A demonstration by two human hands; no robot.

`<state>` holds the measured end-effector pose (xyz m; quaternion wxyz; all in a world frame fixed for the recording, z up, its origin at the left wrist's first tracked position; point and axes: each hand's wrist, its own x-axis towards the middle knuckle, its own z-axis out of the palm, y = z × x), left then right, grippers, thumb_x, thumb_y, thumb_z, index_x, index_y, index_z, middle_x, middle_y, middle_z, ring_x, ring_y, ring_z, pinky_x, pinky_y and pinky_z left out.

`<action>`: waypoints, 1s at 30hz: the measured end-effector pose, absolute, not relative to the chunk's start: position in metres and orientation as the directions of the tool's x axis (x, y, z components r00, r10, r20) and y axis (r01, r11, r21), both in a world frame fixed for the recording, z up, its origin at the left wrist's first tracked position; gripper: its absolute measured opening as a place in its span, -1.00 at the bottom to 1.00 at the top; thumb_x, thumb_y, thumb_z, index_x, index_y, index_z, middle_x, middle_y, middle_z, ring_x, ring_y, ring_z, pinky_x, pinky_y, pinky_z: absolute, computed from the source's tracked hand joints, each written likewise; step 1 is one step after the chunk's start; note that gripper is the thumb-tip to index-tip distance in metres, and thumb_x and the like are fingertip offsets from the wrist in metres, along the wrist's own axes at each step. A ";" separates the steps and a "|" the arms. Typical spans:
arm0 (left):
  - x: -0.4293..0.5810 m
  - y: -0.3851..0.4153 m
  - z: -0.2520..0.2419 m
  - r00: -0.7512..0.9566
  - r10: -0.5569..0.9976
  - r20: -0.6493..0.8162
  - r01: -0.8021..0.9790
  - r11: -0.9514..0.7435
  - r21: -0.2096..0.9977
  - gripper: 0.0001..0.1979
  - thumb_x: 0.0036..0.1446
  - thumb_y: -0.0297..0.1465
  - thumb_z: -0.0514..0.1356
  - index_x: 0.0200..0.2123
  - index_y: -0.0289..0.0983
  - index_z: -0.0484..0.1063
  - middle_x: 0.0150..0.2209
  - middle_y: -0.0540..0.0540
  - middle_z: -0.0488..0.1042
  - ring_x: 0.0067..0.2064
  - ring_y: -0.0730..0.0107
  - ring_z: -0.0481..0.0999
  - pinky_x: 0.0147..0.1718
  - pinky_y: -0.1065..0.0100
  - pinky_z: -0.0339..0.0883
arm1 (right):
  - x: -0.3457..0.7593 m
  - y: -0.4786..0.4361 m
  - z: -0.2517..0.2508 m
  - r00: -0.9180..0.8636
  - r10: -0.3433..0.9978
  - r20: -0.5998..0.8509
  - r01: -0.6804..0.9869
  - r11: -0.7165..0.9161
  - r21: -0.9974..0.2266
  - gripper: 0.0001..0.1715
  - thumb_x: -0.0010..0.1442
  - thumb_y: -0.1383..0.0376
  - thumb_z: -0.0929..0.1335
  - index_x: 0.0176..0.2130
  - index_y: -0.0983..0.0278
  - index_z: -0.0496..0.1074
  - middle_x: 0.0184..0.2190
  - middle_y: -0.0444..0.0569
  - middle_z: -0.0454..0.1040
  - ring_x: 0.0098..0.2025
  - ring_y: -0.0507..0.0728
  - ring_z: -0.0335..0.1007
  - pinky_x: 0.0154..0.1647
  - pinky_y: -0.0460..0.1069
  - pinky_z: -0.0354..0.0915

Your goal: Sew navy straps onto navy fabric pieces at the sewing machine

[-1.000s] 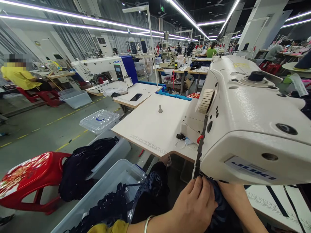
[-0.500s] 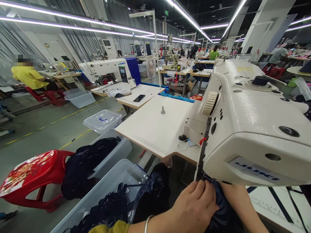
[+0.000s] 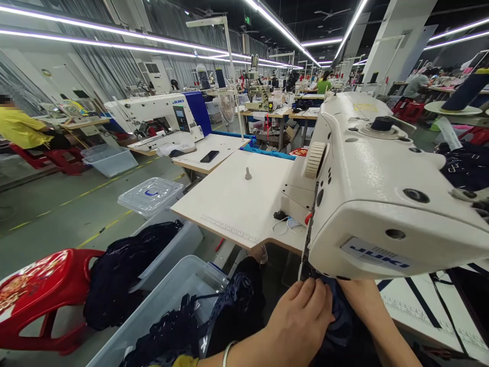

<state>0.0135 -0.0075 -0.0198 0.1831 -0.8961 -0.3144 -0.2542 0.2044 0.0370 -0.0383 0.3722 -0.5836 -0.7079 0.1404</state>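
My left hand [image 3: 300,318] is curled on dark navy lace fabric [image 3: 340,318] just under the head of a white Juki sewing machine [image 3: 374,188]. Its fingers press the cloth near the needle area, which the machine head hides. Of my right hand only the forearm [image 3: 372,316] shows, running under the machine head; its fingers are out of sight. More navy lace [image 3: 229,306] trails from my lap into a clear plastic bin [image 3: 168,293] at lower left.
A second bin [image 3: 178,244] holds dark fabric, with a clear lid [image 3: 151,191] behind it. A red plastic stool [image 3: 38,300] stands at the left. The white table extension [image 3: 237,199] carries a thread pin. Other machines and seated workers fill the background.
My left hand has shifted slightly on the fabric under the machine head. The view has turned a little to the right, so things slide left in the picture.
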 end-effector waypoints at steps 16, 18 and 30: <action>0.019 -0.003 -0.017 0.641 0.489 0.592 0.655 -0.751 -0.089 -0.62 0.38 -0.24 0.05 0.07 -0.39 0.40 0.03 -0.14 0.44 0.05 0.29 0.41 0.09 0.32 0.21 | 0.208 0.043 -0.048 0.037 0.904 0.426 0.734 0.266 -0.626 -0.70 0.14 0.24 0.26 -0.53 0.17 0.50 -0.54 0.11 0.56 -0.14 0.41 0.51 -0.05 0.28 0.39; 0.019 -0.004 -0.016 0.646 0.495 0.581 0.658 -0.747 -0.094 -0.63 0.39 -0.25 0.04 0.07 -0.39 0.40 0.03 -0.15 0.45 0.04 0.29 0.42 0.08 0.32 0.22 | 0.208 0.043 -0.048 0.022 0.910 0.414 0.708 0.278 -0.649 -0.70 0.14 0.25 0.27 -0.53 0.17 0.50 -0.55 0.11 0.56 -0.13 0.40 0.51 -0.06 0.25 0.40; 0.013 0.004 -0.020 0.580 0.464 0.670 0.662 -0.747 -0.055 -0.62 0.44 -0.30 -0.09 -0.02 -0.35 0.46 -0.07 -0.14 0.53 -0.06 0.24 0.48 -0.07 0.28 0.31 | 0.195 0.044 -0.027 0.004 0.947 0.321 0.579 0.260 -0.773 -0.69 0.16 0.30 0.27 -0.25 0.21 0.59 -0.22 0.04 0.62 -0.10 0.27 0.51 -0.09 0.09 0.44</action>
